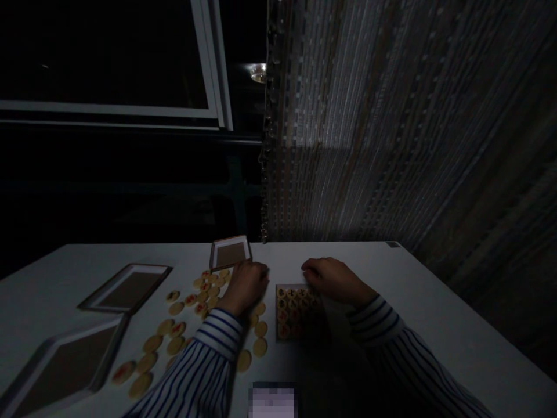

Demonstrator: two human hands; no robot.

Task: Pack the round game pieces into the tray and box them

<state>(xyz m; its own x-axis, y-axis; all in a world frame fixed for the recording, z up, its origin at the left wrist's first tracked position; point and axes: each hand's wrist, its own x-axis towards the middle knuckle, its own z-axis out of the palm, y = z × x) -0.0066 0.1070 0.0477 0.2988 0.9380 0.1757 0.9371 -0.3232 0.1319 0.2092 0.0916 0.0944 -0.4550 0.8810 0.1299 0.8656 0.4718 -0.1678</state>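
Observation:
Round wooden Chinese chess pieces (152, 343) lie scattered over the left half of the white table, some with red or black characters, others blank side up. My left hand (246, 284) hangs over the right edge of this spread, its fingers curled closed. Any piece inside them is hidden. To the right, a small square box (277, 313) holds rows of Chinese chess pieces, character side up, black ones in the far rows and red ones nearer. Just beyond its far right corner is my right hand (333, 280), fingers curled inward; their tips and anything in them cannot be seen.
Three shallow box parts with brown bases lie on the left: one near the far edge (231, 254), one mid-left (130, 287), one at the near left (65, 371). A blurred, pixelated object (273, 402) is at the near edge. A bead-like curtain (348, 128) hangs behind the table (435, 325).

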